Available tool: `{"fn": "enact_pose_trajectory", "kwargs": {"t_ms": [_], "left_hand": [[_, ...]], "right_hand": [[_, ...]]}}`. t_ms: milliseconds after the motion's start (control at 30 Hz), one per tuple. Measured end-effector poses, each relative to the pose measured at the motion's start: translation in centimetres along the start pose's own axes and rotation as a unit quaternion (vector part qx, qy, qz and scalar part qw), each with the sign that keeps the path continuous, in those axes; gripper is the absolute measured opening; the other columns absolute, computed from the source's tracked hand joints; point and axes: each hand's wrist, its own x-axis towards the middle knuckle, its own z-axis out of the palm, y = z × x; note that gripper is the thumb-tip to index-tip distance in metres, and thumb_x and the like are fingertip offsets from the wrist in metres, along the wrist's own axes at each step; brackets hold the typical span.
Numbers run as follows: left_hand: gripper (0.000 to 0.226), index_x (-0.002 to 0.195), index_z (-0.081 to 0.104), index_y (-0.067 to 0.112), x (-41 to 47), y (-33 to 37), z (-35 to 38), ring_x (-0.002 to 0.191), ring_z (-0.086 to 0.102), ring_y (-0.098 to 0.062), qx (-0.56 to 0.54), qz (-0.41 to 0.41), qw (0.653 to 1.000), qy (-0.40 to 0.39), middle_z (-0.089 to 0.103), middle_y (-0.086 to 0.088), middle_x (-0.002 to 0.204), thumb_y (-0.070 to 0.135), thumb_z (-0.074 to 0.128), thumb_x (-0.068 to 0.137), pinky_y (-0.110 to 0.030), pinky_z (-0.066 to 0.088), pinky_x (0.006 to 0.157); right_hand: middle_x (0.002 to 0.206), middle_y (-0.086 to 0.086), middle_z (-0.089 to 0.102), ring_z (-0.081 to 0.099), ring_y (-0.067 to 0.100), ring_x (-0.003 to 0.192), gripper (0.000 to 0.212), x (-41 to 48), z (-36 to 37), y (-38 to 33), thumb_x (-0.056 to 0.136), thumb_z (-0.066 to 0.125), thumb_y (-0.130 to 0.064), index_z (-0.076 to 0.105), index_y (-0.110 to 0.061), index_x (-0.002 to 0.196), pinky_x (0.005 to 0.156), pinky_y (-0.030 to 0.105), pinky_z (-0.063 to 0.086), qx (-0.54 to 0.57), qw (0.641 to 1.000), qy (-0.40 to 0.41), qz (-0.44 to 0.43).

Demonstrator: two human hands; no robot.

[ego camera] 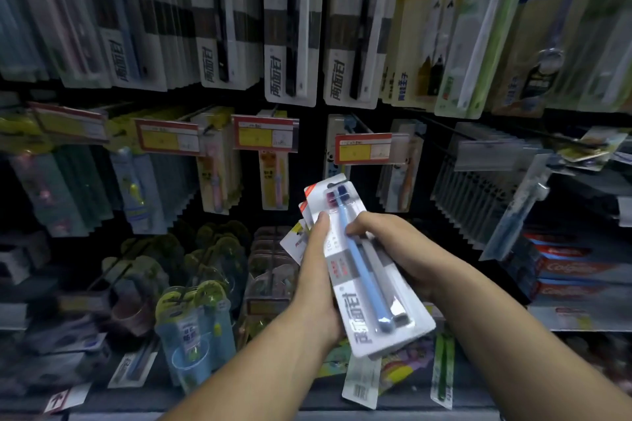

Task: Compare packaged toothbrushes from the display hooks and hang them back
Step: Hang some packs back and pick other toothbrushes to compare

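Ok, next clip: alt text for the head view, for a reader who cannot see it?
The left hand and right hand together hold a few toothbrush packs, the top pack white with a blue toothbrush showing. Behind them, rows of packaged toothbrushes hang in dim light, with red-and-yellow price tags between the rows.

Dim shop display: red-and-yellow price tags (265, 133) before a dark back wall (313, 147), toothpaste boxes (574, 270) shelved right.

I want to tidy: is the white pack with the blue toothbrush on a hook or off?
Off: the white plastic pack with the blue toothbrush sits tilted between the left hand and right hand.
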Motion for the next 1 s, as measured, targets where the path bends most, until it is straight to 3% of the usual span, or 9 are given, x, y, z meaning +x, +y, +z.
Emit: {"fn": "enact_pose_trajectory", "kwargs": {"t_ms": [167, 300, 467, 633, 733, 800, 867, 1000], "left_hand": [[0.061, 0.120, 0.077, 0.017, 0.1, 1.2, -0.9, 0.097, 0.075, -0.037, 0.032, -0.003, 0.999, 0.002, 0.076, -0.022, 0.115, 0.067, 0.062, 0.089, -0.045, 0.058, 0.079], [0.068, 0.123, 0.076, 0.015, 0.0, 2.0, -1.2, 0.099, 0.073, -0.038, 0.025, -0.007, 1.000, -0.001, 0.074, -0.023, 0.119, 0.070, 0.060, 0.088, -0.045, 0.057, 0.084], [0.058, 0.119, 0.076, 0.013, -0.2, 2.3, -1.5, 0.078, 0.077, -0.031, 0.027, -0.003, 1.000, -0.011, 0.078, -0.018, 0.100, 0.061, 0.052, 0.099, -0.035, 0.061, 0.065], [0.042, 0.080, 0.083, 0.009, 0.0, 2.7, -2.3, 0.067, 0.075, -0.030, 0.086, -0.013, 0.996, 0.006, 0.077, -0.018, 0.085, 0.036, 0.056, 0.100, -0.035, 0.058, 0.066], [0.026, 0.086, 0.078, 0.010, -0.2, 3.1, -2.3, 0.064, 0.072, -0.030, 0.119, -0.020, 0.993, 0.019, 0.075, -0.017, 0.079, 0.032, 0.065, 0.094, -0.038, 0.057, 0.072], [0.022, 0.088, 0.077, 0.010, -0.3, 3.1, -2.3, 0.068, 0.072, -0.032, 0.132, -0.019, 0.991, 0.031, 0.075, -0.019, 0.082, 0.031, 0.070, 0.090, -0.040, 0.057, 0.076], [0.023, 0.086, 0.074, 0.008, -0.3, 3.1, -2.3, 0.064, 0.070, -0.032, 0.145, -0.020, 0.989, 0.032, 0.073, -0.018, 0.077, 0.030, 0.067, 0.092, -0.038, 0.056, 0.070], [0.026, 0.080, 0.067, 0.008, -0.1, 3.4, -2.6, 0.045, 0.065, -0.025, 0.148, -0.009, 0.989, 0.028, 0.069, -0.013, 0.060, 0.023, 0.056, 0.099, -0.025, 0.053, 0.048]], "right_hand": [[0.098, 0.023, 0.077, 0.072, 0.035, 0.078, 0.035, 0.8, 0.4, -0.3, 0.092, 0.061, -0.033, 0.073, -0.003, 0.105, 0.084, 0.047, 0.057, 0.004, 0.998, 0.056, 0.007], [0.096, 0.025, 0.077, 0.073, 0.031, 0.072, 0.029, 1.0, 1.1, -0.5, 0.095, 0.064, -0.025, 0.073, 0.002, 0.099, 0.073, 0.039, 0.059, 0.027, 0.997, 0.069, -0.021], [0.091, 0.024, 0.077, 0.073, 0.035, 0.073, 0.025, 1.4, 1.4, -0.3, 0.097, 0.065, -0.020, 0.073, 0.003, 0.099, 0.073, 0.044, 0.060, 0.078, 0.993, 0.084, -0.020], [0.080, 0.019, 0.072, 0.071, 0.031, 0.066, 0.022, 1.8, 1.2, -0.2, 0.102, 0.057, -0.018, 0.065, 0.003, 0.102, 0.060, 0.035, 0.057, 0.091, 0.992, 0.083, -0.011], [0.079, 0.018, 0.071, 0.069, 0.032, 0.066, 0.027, 2.0, 0.5, -0.1, 0.101, 0.053, -0.017, 0.064, 0.007, 0.109, 0.058, 0.033, 0.056, 0.109, 0.991, 0.075, 0.014], [0.082, 0.020, 0.070, 0.068, 0.034, 0.071, 0.032, 2.2, 0.1, 0.1, 0.096, 0.058, -0.019, 0.066, 0.008, 0.111, 0.067, 0.036, 0.056, 0.113, 0.991, 0.071, 0.032], [0.079, 0.018, 0.070, 0.068, 0.034, 0.068, 0.029, 2.3, -0.1, 0.3, 0.093, 0.062, -0.019, 0.065, 0.005, 0.109, 0.067, 0.037, 0.056, 0.108, 0.991, 0.073, 0.044], [0.067, 0.015, 0.070, 0.071, 0.030, 0.058, 0.019, 2.5, -0.3, 0.4, 0.099, 0.058, -0.013, 0.059, 0.003, 0.108, 0.050, 0.033, 0.057, 0.145, 0.984, 0.095, 0.037]]}}
